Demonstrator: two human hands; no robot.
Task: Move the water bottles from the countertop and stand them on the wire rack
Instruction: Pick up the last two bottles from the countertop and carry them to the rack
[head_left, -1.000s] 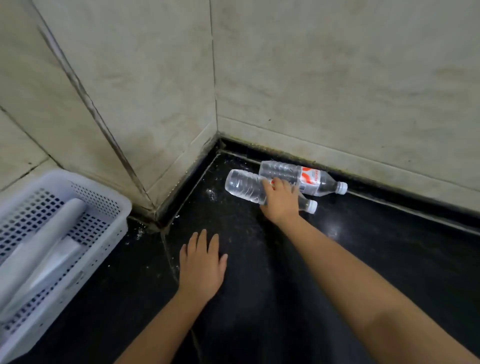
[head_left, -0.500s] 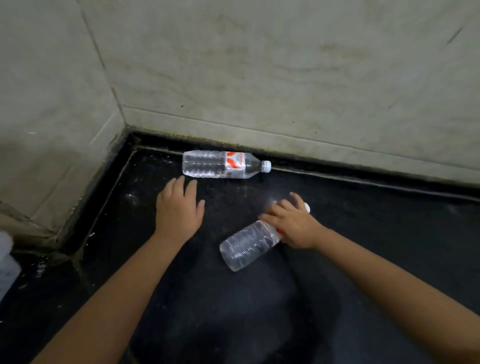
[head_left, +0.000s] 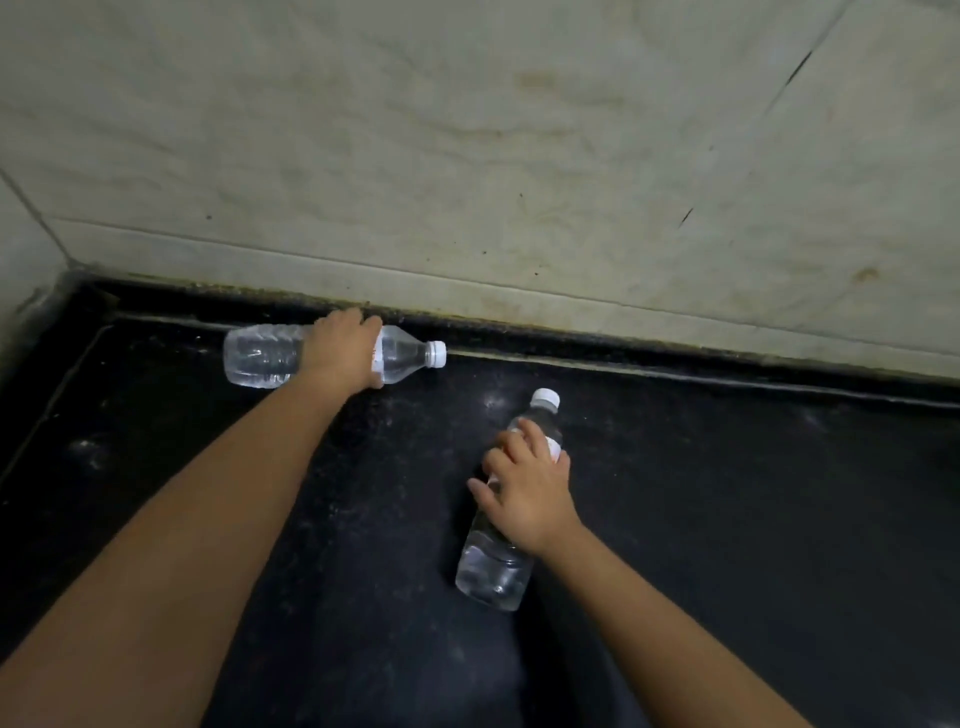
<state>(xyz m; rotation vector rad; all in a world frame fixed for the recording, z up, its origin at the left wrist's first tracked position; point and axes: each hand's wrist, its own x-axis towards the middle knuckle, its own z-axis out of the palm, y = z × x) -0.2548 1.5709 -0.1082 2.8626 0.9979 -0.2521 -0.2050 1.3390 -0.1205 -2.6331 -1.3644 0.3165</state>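
Dark bench (head_left: 727, 519) ran under a tiled wall (head_left: 467, 130); no wire rack in view. Both bottles lay on their sides on it, so neither was moved yet.

Left hand (head_left: 340, 348), at 11 o'clock, fingers wrapped over the far bottle (head_left: 260, 356) against the wall.

Right hand (head_left: 527, 491), at 4 o'clock, fingers clamped on the near bottle (head_left: 493, 566).

Judged: grasping stage only; lift, carry and standing remained.
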